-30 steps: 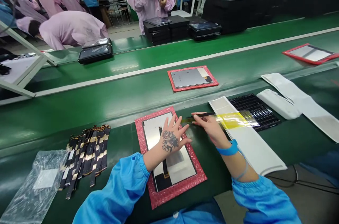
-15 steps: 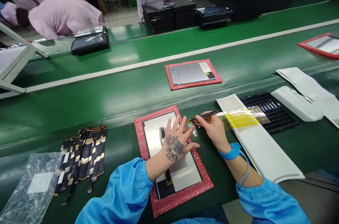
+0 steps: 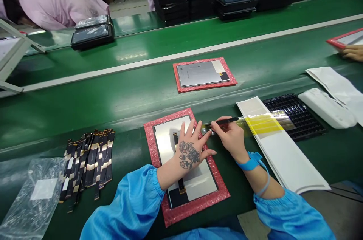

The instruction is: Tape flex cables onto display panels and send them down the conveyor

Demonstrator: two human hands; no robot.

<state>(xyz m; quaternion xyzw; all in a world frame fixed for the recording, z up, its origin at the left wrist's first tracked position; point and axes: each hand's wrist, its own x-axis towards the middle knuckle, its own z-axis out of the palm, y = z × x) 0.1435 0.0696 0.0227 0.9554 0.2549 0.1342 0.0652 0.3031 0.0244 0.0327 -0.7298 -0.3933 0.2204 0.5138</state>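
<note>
A flat grey panel [image 3: 163, 138] with a dark flex cable down its middle lies on a red bubble-wrap mat [image 3: 193, 206] in front of me. My left hand [image 3: 190, 149], fingers spread, rests flat on the panel. Just to its right my right hand [image 3: 231, 138] is closed on black tweezers [image 3: 224, 121], whose tips meet the left fingertips at the mat's right edge. A clear yellow tape strip [image 3: 263, 123] stretches right from the tweezers over a white sheet [image 3: 286, 164].
Several dark flex cables [image 3: 87, 162] and a clear plastic bag [image 3: 31, 198] lie at left. A second panel on a red mat [image 3: 204, 73] sits on the belt. A black tray [image 3: 297, 113], white sheets [image 3: 331, 96], another person's hand [image 3: 353, 51] at right. People in pink at back.
The view has tipped down and shifted slightly. My hands stay together at the mat's right edge. Another person's hand has come into view at far right.
</note>
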